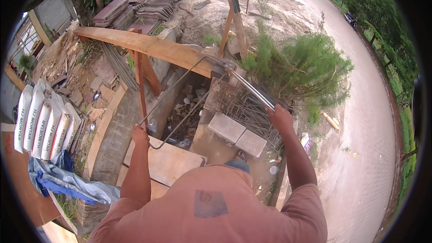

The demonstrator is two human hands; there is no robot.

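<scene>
Pale road [366, 139] curves past my timber bench [150, 43]. From its right end the bent rod [173, 87] reaches down toward me, likely stiff, springy and awkward, best held far out; the silver bar [253, 89], smooth, perhaps slippery, angles right. My left grip [141, 135] wraps the rod, my right grip [280, 119] the bar's near end.

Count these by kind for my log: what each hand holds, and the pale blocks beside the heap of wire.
Bent metal rod, in the left hand: 1
Silver bar, in the right hand: 1
Pale blocks: 2
Total: 4
</scene>
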